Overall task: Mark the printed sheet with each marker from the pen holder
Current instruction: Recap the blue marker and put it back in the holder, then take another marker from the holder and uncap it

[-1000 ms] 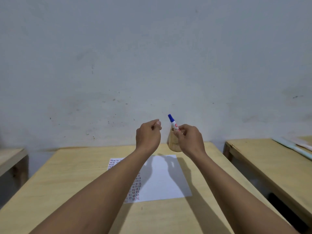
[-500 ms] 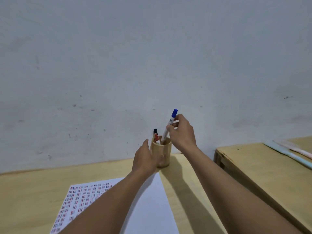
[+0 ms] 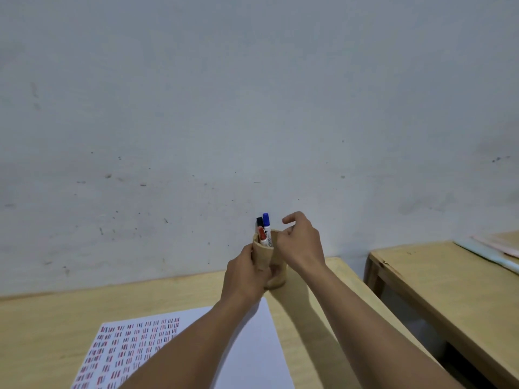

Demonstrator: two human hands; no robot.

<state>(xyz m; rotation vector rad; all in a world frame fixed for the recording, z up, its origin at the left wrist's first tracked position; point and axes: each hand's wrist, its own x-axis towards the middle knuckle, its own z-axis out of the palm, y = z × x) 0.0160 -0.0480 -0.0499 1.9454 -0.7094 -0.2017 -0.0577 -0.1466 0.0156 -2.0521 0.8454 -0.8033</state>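
Note:
A wooden pen holder (image 3: 264, 254) stands at the far edge of the table, near the wall. Three markers stick up out of it: a blue-capped one (image 3: 266, 222), a black-capped one (image 3: 259, 222) and a red-capped one (image 3: 262, 236). My left hand (image 3: 247, 276) is wrapped around the holder's left side. Just right of the markers my right hand (image 3: 302, 242) hovers over the rim, fingers loosely apart and holding nothing. The printed sheet (image 3: 252, 349) lies on the table in front of the holder, with rows of small red and dark marks on its left half; my left forearm covers part of it.
The light wooden table (image 3: 42, 329) runs up to a grey wall. A second wooden table (image 3: 438, 284) stands to the right across a narrow gap, with pale flat strips (image 3: 494, 254) lying on its far end.
My right hand has dropped the blue marker into the holder and let go of it. My left hand has closed around the holder. The camera has leaned closer to the table's far edge.

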